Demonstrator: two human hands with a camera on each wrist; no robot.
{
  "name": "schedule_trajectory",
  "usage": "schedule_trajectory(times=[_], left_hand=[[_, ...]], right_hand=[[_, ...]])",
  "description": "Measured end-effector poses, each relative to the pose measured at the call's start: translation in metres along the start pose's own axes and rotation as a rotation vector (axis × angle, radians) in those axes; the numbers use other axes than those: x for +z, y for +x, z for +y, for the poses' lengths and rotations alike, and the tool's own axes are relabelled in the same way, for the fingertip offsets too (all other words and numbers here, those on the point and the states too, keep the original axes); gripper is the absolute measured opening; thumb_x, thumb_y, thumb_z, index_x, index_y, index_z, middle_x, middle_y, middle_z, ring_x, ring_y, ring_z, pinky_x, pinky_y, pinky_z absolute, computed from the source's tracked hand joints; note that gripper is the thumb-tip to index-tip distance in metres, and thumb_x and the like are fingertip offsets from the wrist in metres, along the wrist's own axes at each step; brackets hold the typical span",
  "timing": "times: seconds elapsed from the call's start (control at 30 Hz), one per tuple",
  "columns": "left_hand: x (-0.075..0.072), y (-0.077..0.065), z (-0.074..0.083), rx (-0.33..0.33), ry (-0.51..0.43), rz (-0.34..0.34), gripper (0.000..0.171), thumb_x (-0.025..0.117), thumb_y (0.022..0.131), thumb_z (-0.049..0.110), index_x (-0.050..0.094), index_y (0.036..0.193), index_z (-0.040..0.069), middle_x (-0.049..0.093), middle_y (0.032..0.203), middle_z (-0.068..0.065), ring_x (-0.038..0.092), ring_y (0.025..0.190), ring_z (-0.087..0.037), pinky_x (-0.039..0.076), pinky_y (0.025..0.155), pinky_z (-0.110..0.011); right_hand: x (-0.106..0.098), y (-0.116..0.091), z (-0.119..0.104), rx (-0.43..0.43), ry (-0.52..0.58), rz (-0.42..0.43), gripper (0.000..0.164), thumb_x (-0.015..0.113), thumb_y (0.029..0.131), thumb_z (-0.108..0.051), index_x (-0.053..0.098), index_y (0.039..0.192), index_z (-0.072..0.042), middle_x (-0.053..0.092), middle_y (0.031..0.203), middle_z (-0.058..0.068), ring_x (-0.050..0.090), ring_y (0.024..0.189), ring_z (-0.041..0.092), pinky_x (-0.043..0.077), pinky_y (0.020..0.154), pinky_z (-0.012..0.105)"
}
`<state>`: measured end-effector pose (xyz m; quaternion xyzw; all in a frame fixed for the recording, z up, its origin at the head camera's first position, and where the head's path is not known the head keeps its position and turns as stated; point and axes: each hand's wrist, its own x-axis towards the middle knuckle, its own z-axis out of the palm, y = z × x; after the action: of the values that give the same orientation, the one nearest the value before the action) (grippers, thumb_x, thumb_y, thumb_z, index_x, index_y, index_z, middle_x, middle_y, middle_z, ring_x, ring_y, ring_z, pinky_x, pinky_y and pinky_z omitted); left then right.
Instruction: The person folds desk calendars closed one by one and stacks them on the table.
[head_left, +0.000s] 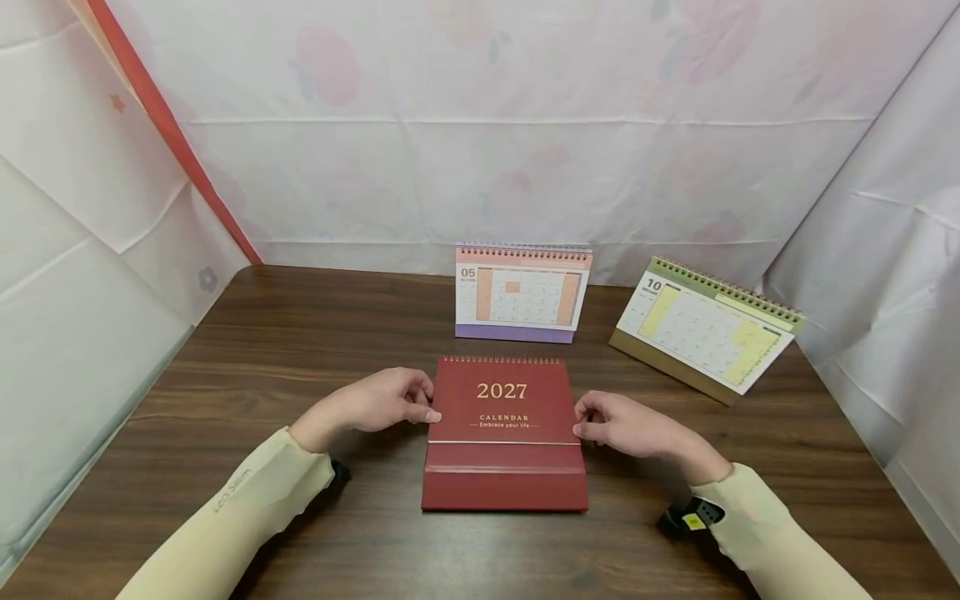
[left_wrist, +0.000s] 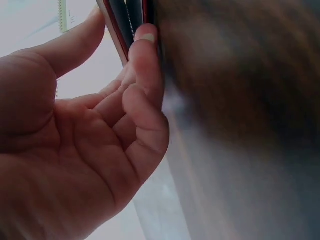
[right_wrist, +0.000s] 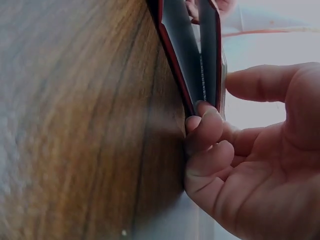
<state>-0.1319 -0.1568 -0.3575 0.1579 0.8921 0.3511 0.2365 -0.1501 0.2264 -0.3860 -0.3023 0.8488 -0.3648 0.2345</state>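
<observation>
A dark red desk calendar [head_left: 504, 458] marked 2027, with a spiral along its far edge, lies low on the wooden table in the head view. My left hand [head_left: 378, 402] grips its left side, thumb on the cover and fingers curled at the edge. On the opposite side my right hand [head_left: 628, 423] holds the edge in the same way. Both wrist views show the dark gap between the calendar's panels, with fingertips [right_wrist: 207, 120] tucked at the opening. The undersides of some fingers are hidden in the head view.
Behind the red calendar stands a calendar with a purple base [head_left: 513, 333], open at 05. To its right, a green-topped calendar [head_left: 705, 329] showing 10 stands at an angle. White patterned cloth [head_left: 480, 167] hangs around the wooden table [head_left: 300, 333].
</observation>
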Motion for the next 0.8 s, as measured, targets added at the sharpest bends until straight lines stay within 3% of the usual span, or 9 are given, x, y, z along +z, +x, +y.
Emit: schedule_trajectory(times=[0.27,0.5,0.67,0.8], left_hand=[[0.002,0.005,0.0,-0.01,-0.071,-0.023,0.034,0.072,0.093,0.024,0.059,0.112,-0.001,0.063,0.083,-0.006,0.058,0.075,-0.02,0.046,0.066,-0.034],[-0.004,0.005,-0.002,-0.041,-0.013,0.015,0.041,0.072,0.094,0.03,0.06,0.117,-0.001,0.064,0.081,-0.004,0.06,0.075,-0.019,0.046,0.067,-0.034],[0.0,0.001,-0.001,-0.064,0.024,0.044,0.046,0.069,0.094,0.04,0.06,0.119,0.002,0.063,0.077,-0.004,0.058,0.068,-0.018,0.045,0.063,-0.034],[0.003,-0.001,0.005,-0.033,0.122,0.113,0.044,0.065,0.096,0.044,0.062,0.119,0.007,0.063,0.08,0.0,0.057,0.066,-0.015,0.046,0.066,-0.035]], right_hand=[[-0.001,-0.003,-0.002,0.021,-0.019,0.013,0.014,0.063,0.097,-0.019,0.063,0.101,-0.006,0.059,0.078,0.0,0.056,0.066,0.013,0.047,0.059,0.03],[-0.009,0.004,-0.01,0.02,-0.114,0.022,0.017,0.065,0.097,-0.024,0.064,0.101,-0.007,0.059,0.08,-0.002,0.055,0.067,0.012,0.047,0.063,0.031],[-0.007,0.003,-0.015,0.066,-0.2,0.096,0.033,0.07,0.095,-0.027,0.065,0.113,0.0,0.06,0.086,-0.001,0.055,0.073,0.012,0.047,0.069,0.032],[-0.003,-0.003,-0.02,0.074,-0.265,0.212,0.04,0.072,0.093,-0.027,0.064,0.121,0.001,0.064,0.1,0.004,0.06,0.087,0.018,0.05,0.078,0.039]])
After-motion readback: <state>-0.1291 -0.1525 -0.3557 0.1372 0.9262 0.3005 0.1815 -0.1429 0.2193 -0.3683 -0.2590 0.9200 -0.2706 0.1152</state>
